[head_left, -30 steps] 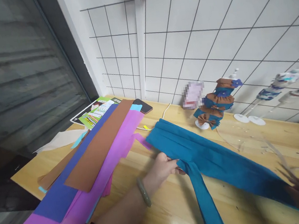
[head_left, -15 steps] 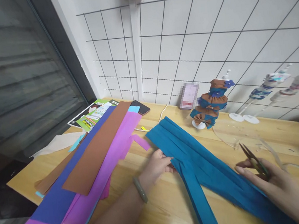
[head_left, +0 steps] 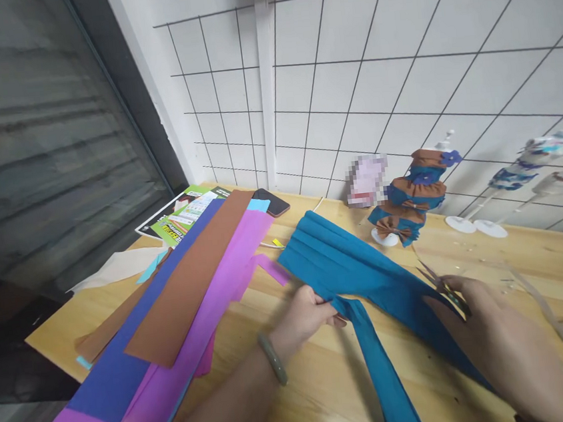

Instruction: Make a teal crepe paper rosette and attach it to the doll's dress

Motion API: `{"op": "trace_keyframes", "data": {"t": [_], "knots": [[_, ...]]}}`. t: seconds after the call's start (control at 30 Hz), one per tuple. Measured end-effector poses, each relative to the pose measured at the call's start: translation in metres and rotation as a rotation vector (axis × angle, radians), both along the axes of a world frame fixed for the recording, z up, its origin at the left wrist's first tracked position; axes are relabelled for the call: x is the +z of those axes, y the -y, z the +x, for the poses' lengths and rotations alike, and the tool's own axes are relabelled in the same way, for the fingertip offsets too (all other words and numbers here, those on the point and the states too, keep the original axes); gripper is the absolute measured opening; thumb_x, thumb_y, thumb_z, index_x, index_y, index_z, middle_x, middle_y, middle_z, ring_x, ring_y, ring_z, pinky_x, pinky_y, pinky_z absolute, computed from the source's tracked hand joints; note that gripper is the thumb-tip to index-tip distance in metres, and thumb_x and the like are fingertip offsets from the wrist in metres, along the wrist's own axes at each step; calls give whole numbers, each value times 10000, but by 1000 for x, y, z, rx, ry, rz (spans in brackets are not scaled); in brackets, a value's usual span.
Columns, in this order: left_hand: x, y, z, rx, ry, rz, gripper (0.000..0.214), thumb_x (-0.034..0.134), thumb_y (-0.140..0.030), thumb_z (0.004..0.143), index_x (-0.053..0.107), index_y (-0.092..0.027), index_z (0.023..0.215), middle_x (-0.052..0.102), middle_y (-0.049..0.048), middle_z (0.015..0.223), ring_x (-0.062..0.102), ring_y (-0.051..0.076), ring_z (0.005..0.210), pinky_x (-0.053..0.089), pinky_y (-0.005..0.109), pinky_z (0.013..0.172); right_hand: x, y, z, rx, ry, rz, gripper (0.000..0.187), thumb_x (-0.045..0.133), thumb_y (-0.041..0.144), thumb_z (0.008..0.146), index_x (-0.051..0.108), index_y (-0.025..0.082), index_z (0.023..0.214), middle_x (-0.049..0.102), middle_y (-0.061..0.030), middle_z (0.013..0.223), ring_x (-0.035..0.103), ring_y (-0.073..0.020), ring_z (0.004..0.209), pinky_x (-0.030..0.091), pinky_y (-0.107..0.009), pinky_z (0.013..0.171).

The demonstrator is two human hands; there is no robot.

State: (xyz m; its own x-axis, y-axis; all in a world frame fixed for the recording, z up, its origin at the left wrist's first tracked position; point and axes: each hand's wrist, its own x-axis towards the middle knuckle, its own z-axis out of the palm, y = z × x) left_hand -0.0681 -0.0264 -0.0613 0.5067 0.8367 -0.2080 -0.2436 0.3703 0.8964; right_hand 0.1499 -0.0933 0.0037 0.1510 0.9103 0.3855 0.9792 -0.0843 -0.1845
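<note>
A wide teal piece of cloth (head_left: 336,252) lies slantwise across the table, its upper end creased lengthwise. From its near edge a narrow teal strip (head_left: 373,342) branches off and hangs toward me. My left hand (head_left: 307,317), with a green bangle at the wrist, pinches the cloth where the strip joins it. My right hand (head_left: 495,333) holds small scissors (head_left: 440,281) over the cloth's far side, the blades parted and pointing up and left. Those blades are apart from the place my left hand grips. The cloth's lower part is hidden under my right hand.
Brown (head_left: 188,281), blue (head_left: 111,383) and purple (head_left: 222,271) cloth pieces overlap on the left. Behind them lie printed packets (head_left: 182,218) and a phone (head_left: 273,202). Miniature dress forms (head_left: 405,191) stand along the wall grid, right of a white cable.
My right hand has moved left over the cloth with the scissors. My left hand keeps its pinch; the narrow strip is lifted and folded slightly differently. The view has shifted a little.
</note>
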Motion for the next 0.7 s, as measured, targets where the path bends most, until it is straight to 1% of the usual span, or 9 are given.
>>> {"op": "trace_keyframes", "data": {"t": [0.07, 0.13, 0.2, 0.27, 0.3, 0.37, 0.43, 0.57, 0.7], "knots": [[-3, -1, 0, -2, -23, 16, 364, 736, -381, 585, 611, -93, 769, 656, 118, 762, 627, 192, 675, 494, 311, 636, -5, 4, -7, 40, -26, 54, 366, 385, 525, 797, 503, 209, 940, 608, -149, 1101, 623, -287, 882, 460, -353, 696], [-2, -3, 0, 22, -28, 8, 374, 743, -382, 573, 607, -100, 777, 652, 105, 747, 621, 179, 647, 491, 303, 623, -9, 9, -18, 74, -144, 42, 365, 425, 542, 782, 494, 223, 946, 626, -126, 1061, 622, -270, 889, 467, -339, 715], [0, -4, -1, 46, -17, -10, 403, 756, -370, 549, 594, -110, 811, 650, 95, 745, 615, 172, 627, 487, 298, 606, -15, 16, -33, 169, -300, -113, 323, 489, 522, 766, 497, 238, 921, 667, -82, 925, 640, -233, 793, 482, -299, 669], [2, -4, -2, 66, -2, -23, 422, 763, -358, 537, 577, -118, 830, 649, 90, 745, 612, 170, 619, 481, 289, 585, -23, 21, -48, 258, -413, -290, 248, 526, 471, 765, 491, 243, 855, 670, -41, 811, 632, -194, 689, 483, -255, 595], [3, -5, -2, 78, 11, -23, 421, 762, -356, 539, 568, -123, 831, 649, 88, 747, 611, 170, 619, 477, 281, 572, -27, 23, -53, 291, -456, -339, 210, 529, 444, 769, 482, 243, 810, 658, -21, 743, 617, -176, 628, 476, -238, 552], [3, -6, -4, 100, 44, -27, 408, 754, -358, 551, 552, -135, 827, 643, 75, 748, 607, 164, 620, 470, 266, 551, -36, 27, -60, 324, -529, -381, 156, 518, 383, 778, 469, 240, 742, 624, 7, 650, 590, -151, 565, 467, -217, 519], [1, -8, -7, 112, 60, -48, 387, 743, -365, 566, 535, -148, 810, 626, 48, 721, 596, 152, 610, 472, 264, 546, -41, 29, -60, 358, -588, -403, 120, 509, 338, 779, 486, 230, 731, 619, 11, 654, 597, -144, 593, 480, -206, 566], [-3, -12, -10, 148, 24, -93, 352, 725, -382, 591, 485, -159, 721, 551, -3, 617, 562, 126, 566, 480, 274, 548, -38, 35, -51, 421, -605, -495, 95, 515, 308, 766, 525, 218, 738, 651, -6, 743, 628, -161, 736, 488, -197, 676], [-3, -13, -10, 175, 22, -119, 344, 703, -393, 616, 480, -160, 734, 546, 1, 624, 557, 125, 557, 482, 283, 542, -25, 40, -46, 450, -554, -589, 56, 536, 264, 726, 560, 228, 690, 649, 18, 657, 630, -159, 670, 490, -180, 615]]}}
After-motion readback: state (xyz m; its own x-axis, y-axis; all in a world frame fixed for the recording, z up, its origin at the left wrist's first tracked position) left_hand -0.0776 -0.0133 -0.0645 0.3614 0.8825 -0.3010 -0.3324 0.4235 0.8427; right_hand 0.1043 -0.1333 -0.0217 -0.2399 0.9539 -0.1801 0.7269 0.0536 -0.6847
